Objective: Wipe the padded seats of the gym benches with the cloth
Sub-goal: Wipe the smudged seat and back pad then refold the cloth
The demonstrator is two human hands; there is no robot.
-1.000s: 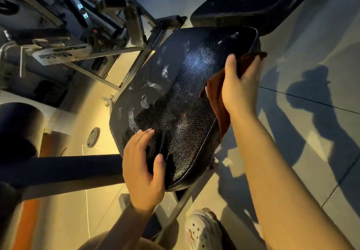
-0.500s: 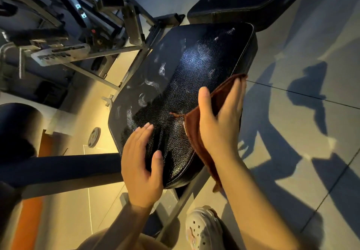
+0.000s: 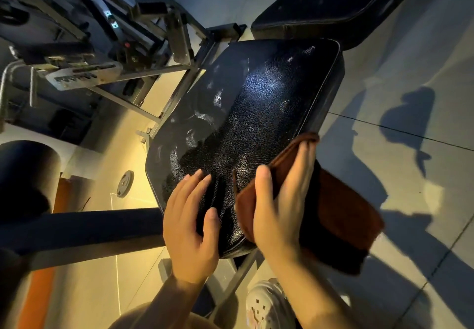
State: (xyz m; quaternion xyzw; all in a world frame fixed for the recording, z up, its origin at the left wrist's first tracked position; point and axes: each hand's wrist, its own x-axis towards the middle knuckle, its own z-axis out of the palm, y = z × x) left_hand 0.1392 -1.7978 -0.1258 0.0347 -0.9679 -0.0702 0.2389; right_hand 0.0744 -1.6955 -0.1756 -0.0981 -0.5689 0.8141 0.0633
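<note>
A black padded bench seat [image 3: 251, 113] with cracked, shiny vinyl fills the middle of the view. My left hand [image 3: 191, 228] lies flat on its near end, fingers apart, holding nothing. My right hand [image 3: 282, 205] presses a brown cloth [image 3: 341, 210] against the seat's near right edge; much of the cloth hangs off the side. A second dark pad [image 3: 341, 2], the backrest, rises at the top right.
Grey metal frame parts and a machine [image 3: 84, 74] stand at the left. A small weight plate [image 3: 125, 183] lies on the floor. A dark roller pad [image 3: 25, 174] is at far left. My white shoe [image 3: 266, 305] is below the seat.
My right hand has dragged the cloth along the seat's right edge from the far end down to the near end. My left hand has stayed in place.
</note>
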